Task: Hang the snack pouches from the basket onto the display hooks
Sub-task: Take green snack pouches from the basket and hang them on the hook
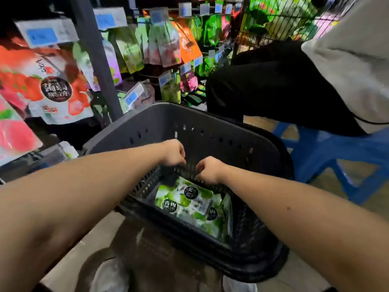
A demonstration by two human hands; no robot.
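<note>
Below, a dark slotted basket [210,127] is seen between both outstretched bare arms, and several green snack pouches [185,204] are laid flat at its bottom. The left hand [173,152] and the right hand [208,170] are held close together above the pouches, within the basket's rim, with the fingers of both curled downward; whether anything is gripped cannot be told. Behind the basket, hanging pouches [168,45] in red, green and orange are displayed on either side of a grey upright post [94,60], with blue price tags [42,35] set above them. At the right, another person [315,81] is seated on a blue stool [336,152].
</note>
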